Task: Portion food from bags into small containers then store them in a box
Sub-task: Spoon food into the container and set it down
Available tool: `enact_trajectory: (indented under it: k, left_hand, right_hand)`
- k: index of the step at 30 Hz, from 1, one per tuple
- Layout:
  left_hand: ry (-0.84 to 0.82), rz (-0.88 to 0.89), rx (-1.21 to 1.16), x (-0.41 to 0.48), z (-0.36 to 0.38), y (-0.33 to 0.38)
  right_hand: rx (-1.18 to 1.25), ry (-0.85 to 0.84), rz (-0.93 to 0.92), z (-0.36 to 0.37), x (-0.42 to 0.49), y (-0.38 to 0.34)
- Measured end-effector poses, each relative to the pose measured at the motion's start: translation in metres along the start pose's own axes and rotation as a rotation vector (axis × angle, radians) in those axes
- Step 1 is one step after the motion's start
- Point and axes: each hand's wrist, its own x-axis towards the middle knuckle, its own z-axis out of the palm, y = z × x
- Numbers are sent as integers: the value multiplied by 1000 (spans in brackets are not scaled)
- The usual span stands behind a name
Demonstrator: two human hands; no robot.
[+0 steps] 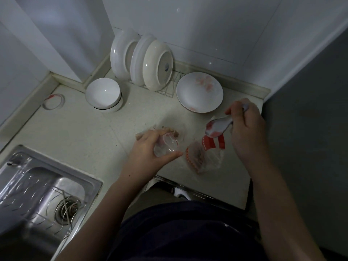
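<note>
On counter (79,132), left fingers (170,154) around clear container (166,145), right fingers (230,110) pinching spoon (218,127).

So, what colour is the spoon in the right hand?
White, with red smears, seen in the head view: spoon, right hand.

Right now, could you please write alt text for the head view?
Over a pale counter, the left hand holds a small clear container while the right hand holds a red-smeared white spoon above plastic bags.

Dim, soft, wide-angle edge distortion.
</note>
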Motion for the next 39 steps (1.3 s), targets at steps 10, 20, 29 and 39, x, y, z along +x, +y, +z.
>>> enact_trajectory:
  k: [10,20,29,39]
  left_hand:
    - [-75,-58,-9,7,-1,-13]
    - [-134,-40,1,16,3,-17]
    - [-191,-3,42,20,5,-24]
    - [-195,-5,0,20,10,-30]
  right_hand:
    - [-514,-271,-40,-1,6,10]
    - [-867,-664,-126,31,19,48]
    - [-877,-740,25,53,22,62]
    - [-838,-699,99,62,10,72]
